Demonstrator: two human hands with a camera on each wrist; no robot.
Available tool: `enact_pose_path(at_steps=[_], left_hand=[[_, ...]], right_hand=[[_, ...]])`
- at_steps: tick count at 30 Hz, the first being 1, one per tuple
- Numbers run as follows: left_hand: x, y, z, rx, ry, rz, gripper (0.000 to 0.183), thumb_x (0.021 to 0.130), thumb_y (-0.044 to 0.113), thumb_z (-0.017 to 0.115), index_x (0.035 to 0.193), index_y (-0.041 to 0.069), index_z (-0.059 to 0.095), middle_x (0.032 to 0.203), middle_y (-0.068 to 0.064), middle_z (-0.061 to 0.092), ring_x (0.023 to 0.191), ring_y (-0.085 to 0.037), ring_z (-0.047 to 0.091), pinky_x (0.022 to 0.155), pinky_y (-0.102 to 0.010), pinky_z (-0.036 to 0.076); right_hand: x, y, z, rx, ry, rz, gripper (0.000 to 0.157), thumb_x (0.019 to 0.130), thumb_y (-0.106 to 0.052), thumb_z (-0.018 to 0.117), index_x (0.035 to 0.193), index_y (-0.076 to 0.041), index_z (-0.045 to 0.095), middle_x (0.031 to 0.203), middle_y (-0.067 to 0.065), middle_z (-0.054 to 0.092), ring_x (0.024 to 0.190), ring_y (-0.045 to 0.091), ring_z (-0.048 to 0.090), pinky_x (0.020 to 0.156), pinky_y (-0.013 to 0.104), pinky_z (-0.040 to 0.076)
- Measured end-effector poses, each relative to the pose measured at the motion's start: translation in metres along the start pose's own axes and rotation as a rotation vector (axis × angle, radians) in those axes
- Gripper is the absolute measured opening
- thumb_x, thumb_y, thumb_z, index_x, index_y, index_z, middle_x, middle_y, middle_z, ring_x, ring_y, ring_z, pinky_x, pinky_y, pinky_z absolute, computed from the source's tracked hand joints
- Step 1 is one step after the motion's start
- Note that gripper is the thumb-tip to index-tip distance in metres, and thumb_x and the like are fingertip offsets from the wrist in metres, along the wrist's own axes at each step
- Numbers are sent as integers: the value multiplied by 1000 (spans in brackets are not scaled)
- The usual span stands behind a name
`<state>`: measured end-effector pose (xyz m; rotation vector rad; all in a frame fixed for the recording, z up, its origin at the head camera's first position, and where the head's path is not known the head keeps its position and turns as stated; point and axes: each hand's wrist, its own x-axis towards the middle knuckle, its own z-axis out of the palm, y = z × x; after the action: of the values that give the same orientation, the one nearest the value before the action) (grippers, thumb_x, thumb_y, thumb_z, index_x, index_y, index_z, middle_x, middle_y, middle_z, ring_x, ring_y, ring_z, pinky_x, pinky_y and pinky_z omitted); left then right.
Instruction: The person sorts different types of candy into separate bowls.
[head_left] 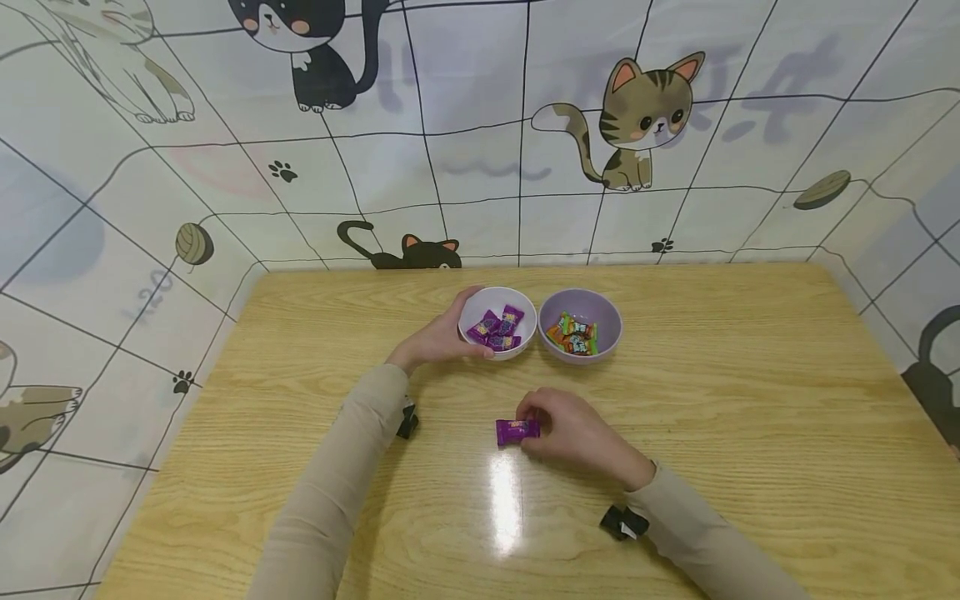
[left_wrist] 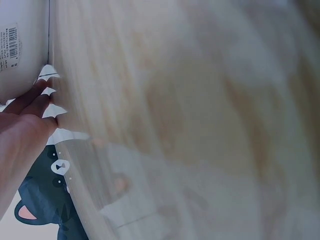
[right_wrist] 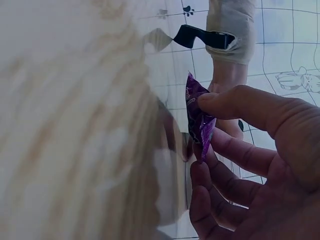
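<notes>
My left hand grips the white bowl from its left side, thumb at the near rim and fingers round the far side. Several purple wrapped candies lie in that bowl. In the left wrist view the fingers sit against the bowl's lower side, which carries a barcode label. My right hand is nearer the front and pinches another purple wrapped candy low over the table. The right wrist view has this candy between thumb and fingers.
Touching the white bowl on its right is a purple bowl with green and orange wrapped candies. Both stand on a wooden table near its back edge. A cloth with printed cats hangs behind. Black wrist mounts project from the sleeves.
</notes>
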<state>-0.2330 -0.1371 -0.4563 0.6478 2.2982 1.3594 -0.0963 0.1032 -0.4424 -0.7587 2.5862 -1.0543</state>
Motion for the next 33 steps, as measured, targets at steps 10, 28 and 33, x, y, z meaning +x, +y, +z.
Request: enact_pose_path(at_steps=[10, 28, 33], left_hand=[[-3, 2, -1, 18, 9, -32, 108, 76, 17, 84, 154, 18, 10, 149, -11, 32, 133, -27, 36, 110, -43, 27], [-1, -1, 0, -11, 1, -13, 107, 76, 13, 83, 154, 17, 10, 147, -13, 35, 130, -29, 40, 109, -44, 30], [2, -1, 1, -9, -9, -11, 107, 77, 14, 82, 154, 18, 9, 147, -15, 34, 129, -31, 40, 109, -46, 30]], right_hand=[[6, 0, -14, 31, 63, 38, 25, 75, -9, 82, 96, -11, 67, 86, -5, 61, 76, 15, 56, 66, 28, 48], [34, -6, -56, -68, 245, -38, 24, 77, -9, 80, 97, -4, 69, 87, 2, 64, 79, 22, 59, 69, 35, 48], [48, -7, -64, -86, 268, 5, 26, 79, -13, 79, 102, -4, 69, 92, 5, 65, 84, 22, 59, 74, 37, 49]])
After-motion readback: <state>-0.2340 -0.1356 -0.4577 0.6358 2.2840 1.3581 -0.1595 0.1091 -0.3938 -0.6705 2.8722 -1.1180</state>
